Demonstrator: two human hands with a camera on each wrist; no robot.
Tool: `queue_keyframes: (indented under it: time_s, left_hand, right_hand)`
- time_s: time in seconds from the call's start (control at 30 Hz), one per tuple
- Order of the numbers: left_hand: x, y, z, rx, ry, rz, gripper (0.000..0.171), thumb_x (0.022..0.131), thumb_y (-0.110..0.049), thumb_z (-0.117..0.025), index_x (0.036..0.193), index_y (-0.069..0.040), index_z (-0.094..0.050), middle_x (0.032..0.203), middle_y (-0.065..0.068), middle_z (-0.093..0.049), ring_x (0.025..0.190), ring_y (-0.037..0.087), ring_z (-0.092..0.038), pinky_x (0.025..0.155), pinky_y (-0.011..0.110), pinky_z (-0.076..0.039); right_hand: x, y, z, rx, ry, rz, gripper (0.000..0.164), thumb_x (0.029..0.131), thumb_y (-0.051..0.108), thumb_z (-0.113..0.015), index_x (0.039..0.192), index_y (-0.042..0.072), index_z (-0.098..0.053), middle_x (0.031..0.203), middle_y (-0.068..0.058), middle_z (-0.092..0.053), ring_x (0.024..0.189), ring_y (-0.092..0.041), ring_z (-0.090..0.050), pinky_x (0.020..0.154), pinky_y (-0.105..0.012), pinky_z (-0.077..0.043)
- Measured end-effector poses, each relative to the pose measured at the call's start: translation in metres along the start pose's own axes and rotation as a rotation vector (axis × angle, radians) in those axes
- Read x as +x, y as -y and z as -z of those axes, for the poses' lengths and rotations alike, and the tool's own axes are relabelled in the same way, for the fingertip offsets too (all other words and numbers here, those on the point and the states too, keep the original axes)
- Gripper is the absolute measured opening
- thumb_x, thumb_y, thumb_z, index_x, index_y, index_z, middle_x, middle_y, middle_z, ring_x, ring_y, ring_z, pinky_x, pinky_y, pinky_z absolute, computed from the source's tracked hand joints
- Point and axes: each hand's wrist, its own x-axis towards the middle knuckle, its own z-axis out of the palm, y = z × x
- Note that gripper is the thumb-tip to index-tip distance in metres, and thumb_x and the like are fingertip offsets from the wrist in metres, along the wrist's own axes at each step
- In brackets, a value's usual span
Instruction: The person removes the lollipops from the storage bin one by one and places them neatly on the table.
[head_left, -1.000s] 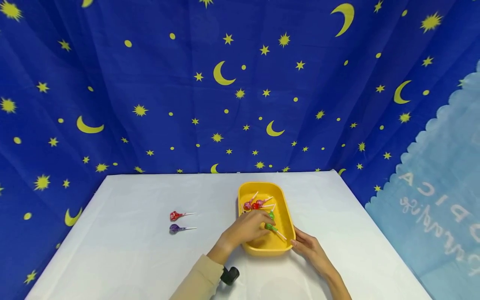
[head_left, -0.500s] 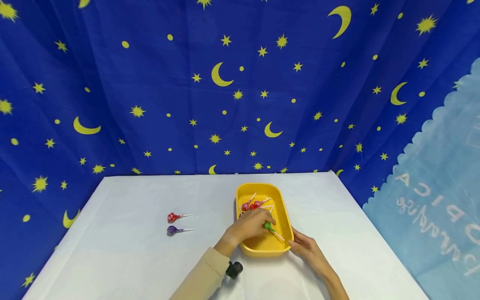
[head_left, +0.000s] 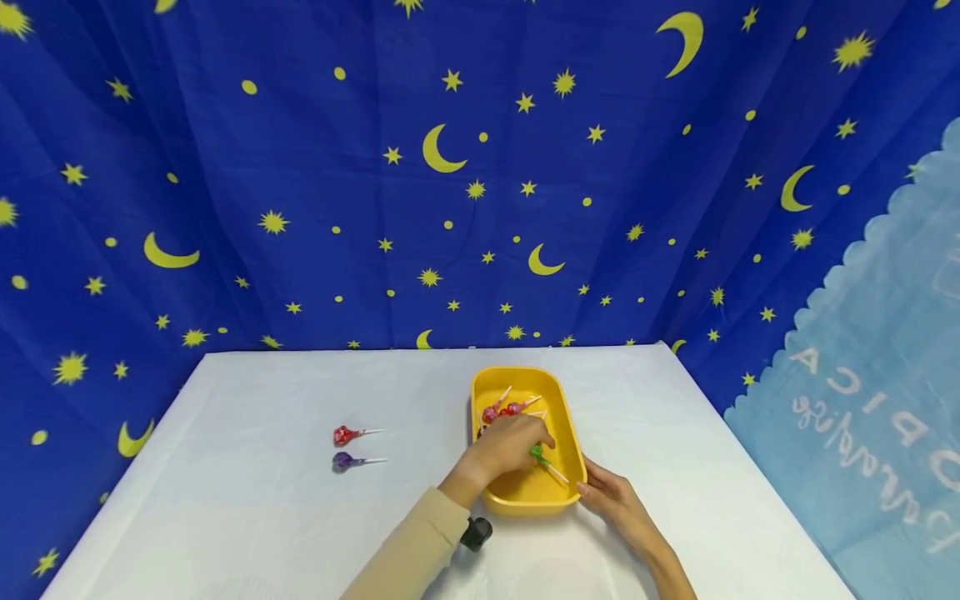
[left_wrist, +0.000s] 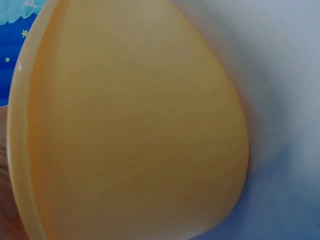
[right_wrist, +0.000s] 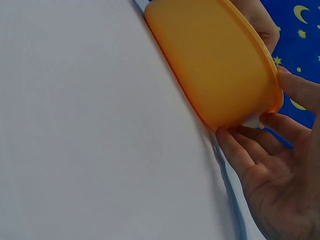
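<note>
A yellow tray (head_left: pixel 536 502) stands on the white table, holding several wrapped lollipops. My left hand (head_left: pixel 510 443) reaches over its left side, fingers bent down among the lollipops. A green lollipop (head_left: pixel 537 452) lies right by the left fingertips, its white stick pointing to the near right. What those fingers pinch, if anything, is hidden. My right hand (head_left: pixel 611 492) grips the tray's near right corner; in the right wrist view its thumb is at the rim and its fingers lie against the outer wall. Pink and red lollipops (head_left: pixel 492 413) rest at the tray's far end.
A red lollipop (head_left: pixel 343 435) and a purple lollipop (head_left: pixel 343 461) lie on the white table (head_left: pixel 247 500), left of the tray, sticks pointing right. A black device (head_left: pixel 476 533) sits at the left wrist. Blue star-patterned cloth (head_left: pixel 337 167) hangs behind.
My left hand has shifted slightly to the right and deeper into the tray, covering a second green lollipop seen earlier. The right hand keeps its grip on the corner. The view has shifted slightly.
</note>
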Motion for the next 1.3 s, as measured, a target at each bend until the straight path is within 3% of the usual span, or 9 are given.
queue_keyframes:
  time_s: [0.27,0.9,1.3]
  left_hand:
    - [0.003,-0.001,-0.003,0.06,0.069,0.01,0.03,0.081,-0.018,-0.08,0.11,-0.023,-0.076,0.11,-0.01,-0.07,0.102,0.007,-0.064,0.091,0.024,-0.051]
    - [0.004,-0.001,-0.005,0.094,0.049,-0.001,0.025,0.083,-0.016,-0.078,0.107,-0.023,-0.076,0.111,-0.009,-0.07,0.104,0.008,-0.064,0.092,0.024,-0.05]
    - [0.003,0.0,-0.012,0.13,0.034,-0.016,0.021,0.084,-0.009,-0.075,0.098,-0.024,-0.077,0.104,-0.01,-0.07,0.097,0.007,-0.064,0.082,0.024,-0.053]
  right_hand:
    - [0.0,-0.001,0.0,0.002,0.008,0.022,0.062,0.099,0.009,-0.051,0.147,-0.015,-0.02,0.147,-0.039,-0.026,0.119,0.0,-0.055,0.095,-0.018,-0.047]
    - [0.0,0.0,-0.001,0.0,0.009,0.031,0.061,0.099,0.008,-0.051,0.147,-0.015,-0.02,0.146,-0.04,-0.028,0.119,-0.001,-0.056,0.093,-0.018,-0.048]
    - [-0.002,0.0,0.001,0.002,0.02,0.049,0.061,0.1,0.009,-0.051,0.147,-0.015,-0.019,0.145,-0.041,-0.029,0.12,-0.003,-0.056,0.094,-0.018,-0.047]
